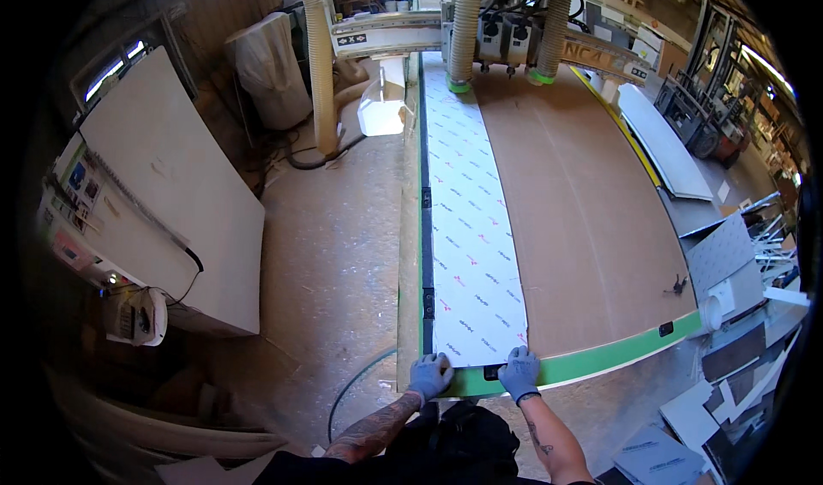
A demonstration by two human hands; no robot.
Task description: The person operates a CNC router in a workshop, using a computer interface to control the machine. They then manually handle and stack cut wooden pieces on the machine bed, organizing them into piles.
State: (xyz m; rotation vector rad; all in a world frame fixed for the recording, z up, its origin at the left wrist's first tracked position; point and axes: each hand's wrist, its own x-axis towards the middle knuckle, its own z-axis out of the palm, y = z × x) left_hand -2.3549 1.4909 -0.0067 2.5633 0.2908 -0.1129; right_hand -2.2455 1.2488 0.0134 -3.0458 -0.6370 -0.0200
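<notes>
Both hands sit at the near end of a long white strip panel (470, 219), lower centre of the frame. The panel is covered in printed protective film and lies flat on the brown machine bed (583, 219), running from lower centre up toward the router head w/ its dust hoses (506, 22) at top centre. Left hand (429, 374), in a grey-blue glove, fingers curled over the panel's near left corner, pressing/gripping the edge. Right hand (519, 373), same glove, fingers spread on the near right corner, also bearing on the edge; neither is released.

Step, as I read it: positioning the panel, squaring its left long edge against the dark stop rail (426, 228) along the bed's left side. Next move would call for an even push from both hands so the strip doesn't skew, keeping the near end in line w/ the green bed edge (600, 361).

Around: big white board (171, 185) leaning at left, control box (137, 313) below it, offcuts pile (737, 382) lower right, forklift (703, 116) upper right. A small black stop (666, 329) sits on the green edge, well apart from the panel. Bed right of the panel looks bare; nothing blocks the strip itself.
</notes>
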